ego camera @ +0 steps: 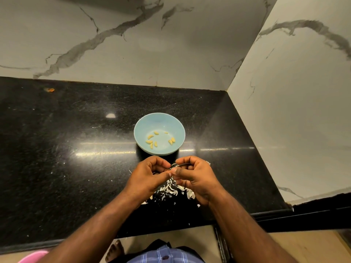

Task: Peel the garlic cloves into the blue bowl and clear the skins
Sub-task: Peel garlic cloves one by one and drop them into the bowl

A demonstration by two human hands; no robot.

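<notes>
Evidently a peeling step is in hand: a garlic clove (173, 170), pale and largely hidden, is pinched between the fingertips of the left hand (150, 174) and the right hand (193, 174), both curled tightly round it just in front of the blue bowl (140, 128). A thin dark sliver showing at the right fingers may be a small blade or a strip of skin; which it is cannot be told. Several peeled cloves (152, 142) are seen lying on the floor of the bowl, so the task is judged to be partly done, with no unpeeled stock visible elsewhere. Papery skins (171, 188) are heaped on the black countertop (66, 149) on the near side of the bowl, under and between the wrists, with loose flecks scattered toward the counter's front edge. Once the skin is stripped, a short forward carry over the near rim would be needed, and the clove released inside. Open counter lies to the left of the bowl; to its right the marble side wall (303, 111) closes in, and behind it the backsplash (133, 44) stands well apart. Skins near the front edge could be swept off when they are gathered.
</notes>
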